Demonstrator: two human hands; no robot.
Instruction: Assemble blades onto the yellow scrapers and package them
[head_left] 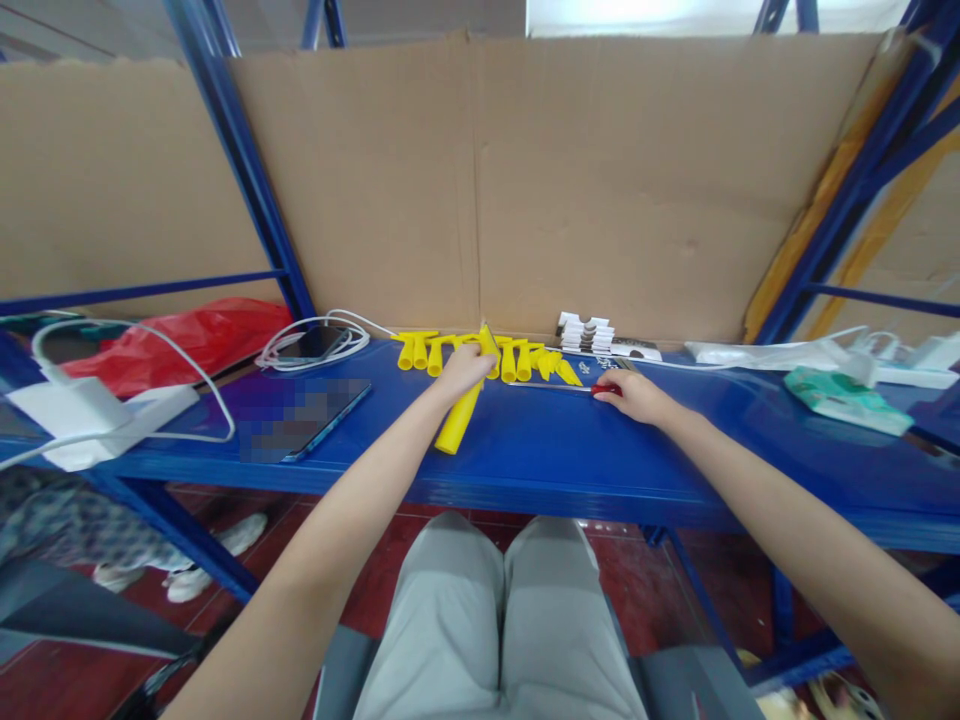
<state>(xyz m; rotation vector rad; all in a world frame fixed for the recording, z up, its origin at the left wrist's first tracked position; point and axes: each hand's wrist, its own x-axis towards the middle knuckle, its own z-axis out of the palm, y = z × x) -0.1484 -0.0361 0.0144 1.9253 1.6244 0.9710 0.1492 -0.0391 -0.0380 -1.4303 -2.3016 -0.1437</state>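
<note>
My left hand (469,370) is closed around a yellow tube (460,418), whose wide round end points toward me over the blue table. Its upper part is partly hidden by my fingers. My right hand (634,393) grips the red handle of a screwdriver (606,389). The thin metal shaft points left, toward the yellow pieces. Several similar yellow tubes (435,358) stand in a row behind my left hand. Smaller yellow pieces (568,373) lie at the row's right end, near the screwdriver's shaft. Small metal parts (585,368), too small to name, lie behind the shaft.
A stack of white pieces (589,333) stands against the cardboard (615,180). At left are a dark flat device (315,420), a coiled white cable (315,350), a red bag (187,340) and a white power strip (105,420). A green packet (847,400) lies at right.
</note>
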